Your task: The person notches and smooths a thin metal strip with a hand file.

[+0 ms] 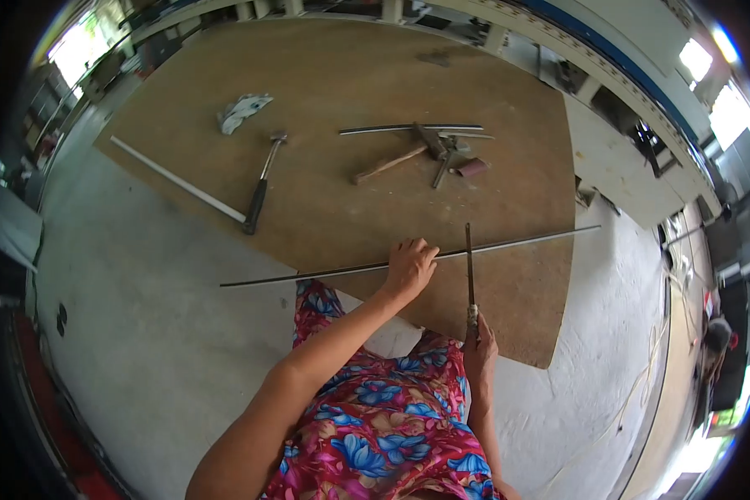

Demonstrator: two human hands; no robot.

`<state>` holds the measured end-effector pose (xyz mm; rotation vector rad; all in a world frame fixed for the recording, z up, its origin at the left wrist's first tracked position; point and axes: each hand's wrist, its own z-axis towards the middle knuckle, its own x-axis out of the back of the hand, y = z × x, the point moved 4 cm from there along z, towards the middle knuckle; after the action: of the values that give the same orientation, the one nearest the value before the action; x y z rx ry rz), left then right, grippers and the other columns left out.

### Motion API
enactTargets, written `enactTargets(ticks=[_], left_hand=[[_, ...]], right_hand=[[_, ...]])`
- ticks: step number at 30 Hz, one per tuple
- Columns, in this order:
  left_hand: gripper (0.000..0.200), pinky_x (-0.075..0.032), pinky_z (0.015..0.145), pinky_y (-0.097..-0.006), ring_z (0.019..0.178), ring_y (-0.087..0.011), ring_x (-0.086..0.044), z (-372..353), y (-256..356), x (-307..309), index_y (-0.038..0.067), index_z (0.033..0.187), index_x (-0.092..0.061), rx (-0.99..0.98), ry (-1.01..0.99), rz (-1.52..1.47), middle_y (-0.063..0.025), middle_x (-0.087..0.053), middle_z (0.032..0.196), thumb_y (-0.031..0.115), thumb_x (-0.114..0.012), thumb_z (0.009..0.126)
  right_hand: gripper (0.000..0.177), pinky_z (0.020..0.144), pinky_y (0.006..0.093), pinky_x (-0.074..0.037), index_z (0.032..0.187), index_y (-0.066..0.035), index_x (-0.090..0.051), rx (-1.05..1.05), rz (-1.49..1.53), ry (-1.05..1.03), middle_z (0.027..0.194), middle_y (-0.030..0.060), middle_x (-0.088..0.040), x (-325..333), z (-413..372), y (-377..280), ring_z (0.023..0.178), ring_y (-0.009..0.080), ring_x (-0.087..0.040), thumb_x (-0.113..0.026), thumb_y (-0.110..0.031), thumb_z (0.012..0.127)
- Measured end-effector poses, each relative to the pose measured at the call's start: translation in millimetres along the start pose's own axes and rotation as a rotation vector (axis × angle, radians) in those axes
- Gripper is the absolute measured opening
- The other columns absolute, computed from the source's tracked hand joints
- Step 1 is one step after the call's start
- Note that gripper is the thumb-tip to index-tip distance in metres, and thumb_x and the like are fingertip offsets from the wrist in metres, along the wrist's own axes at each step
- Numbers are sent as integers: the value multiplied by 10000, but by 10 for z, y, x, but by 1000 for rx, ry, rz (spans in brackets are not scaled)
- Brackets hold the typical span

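My left hand [412,268] is closed around the middle of a long, thin metal bar [529,241], which lies slantwise over a brown board [333,212]. The bar's left end sticks out past the board's edge above the floor, and its right end reaches beyond the opposite edge. In my right hand [482,346] is a slim dark file [470,271], gripped by its pale, wrapped-looking handle. The file points away from me and crosses the bar a little to the right of my left hand.
Farther back on the board are a wooden-handled hammer [392,162], another bar [371,129] and a reddish-brown roll [472,167]. A black-handled hammer [257,202], a white strip [177,182] and a crumpled grey-white cloth [243,112] lie to the left. A cable [633,387] trails over the floor at right.
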<state>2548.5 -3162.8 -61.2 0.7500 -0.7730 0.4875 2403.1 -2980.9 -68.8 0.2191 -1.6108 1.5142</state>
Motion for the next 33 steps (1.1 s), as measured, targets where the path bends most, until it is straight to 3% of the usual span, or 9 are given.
enactTargets(ticks=[4,7,10,12,16,19,24,27,33], left_hand=[[408,-404,902,-439,1044,-289,-550,-388,-352,561,104,1162,-618,49,31,-27,-96,-588,1091,184,-730,778],[491,-386,937,-465,1094,-309,-533,-851,-936,1180,98,1205,-592,158,147,49,-107,-589,1144,193,-732,744],[506,-370,956,-490,1098,-323,-529,-1294,-1384,1927,69,1206,-581,230,218,287,-117,-585,1170,242,-735,755],[549,-369,962,-492,1101,-329,-529,-1784,-1872,2237,46,1217,-568,342,123,436,-126,-583,1189,319,-744,775],[384,-449,838,-448,964,-330,-581,-2220,-2235,2143,26,1081,-624,417,11,338,-136,-638,1008,303,-713,830],[267,-461,760,-426,855,-318,-592,-2182,-2106,2118,25,968,-647,435,79,316,-130,-637,891,257,-698,846],[229,-448,704,-416,789,-292,-585,-2309,-1906,2025,38,911,-651,466,139,240,-107,-619,827,243,-713,830],[212,-441,680,-406,777,-278,-587,-2409,-1774,1969,43,899,-650,503,163,251,-88,-617,803,223,-725,815],[193,-449,621,-390,703,-283,-595,-2473,-1419,1842,37,878,-658,511,205,225,-92,-619,752,184,-745,788]], right_hand=[[402,615,372,-496,1298,-13,-546,-23,39,-31,839,180,-618,-50,30,232,659,240,-623,-502,-66,902],[400,777,435,-491,1287,8,-544,-217,70,-160,989,267,-617,62,52,5,882,384,-624,-511,-81,898],[412,555,320,-478,1312,-4,-535,22,58,-29,776,124,-580,-49,48,232,581,161,-572,-488,-55,905],[423,551,310,-478,1321,-7,-529,55,44,-15,780,115,-583,-107,35,322,583,149,-579,-498,-44,901],[426,557,310,-484,1323,0,-525,78,14,10,801,137,-600,-102,106,377,590,159,-593,-515,-38,899],[425,562,309,-488,1323,2,-523,66,-4,30,812,151,-611,-93,134,333,597,167,-603,-526,-41,900],[420,546,314,-495,1320,5,-522,70,-35,32,789,153,-607,-100,184,269,584,173,-622,-531,-46,904],[419,785,443,-484,1291,-13,-542,-123,107,-25,950,262,-609,-45,186,25,901,402,-615,-560,-69,876],[421,764,439,-489,1298,-34,-543,-98,79,-52,954,260,-611,-89,170,-65,876,397,-616,-559,-73,879]])
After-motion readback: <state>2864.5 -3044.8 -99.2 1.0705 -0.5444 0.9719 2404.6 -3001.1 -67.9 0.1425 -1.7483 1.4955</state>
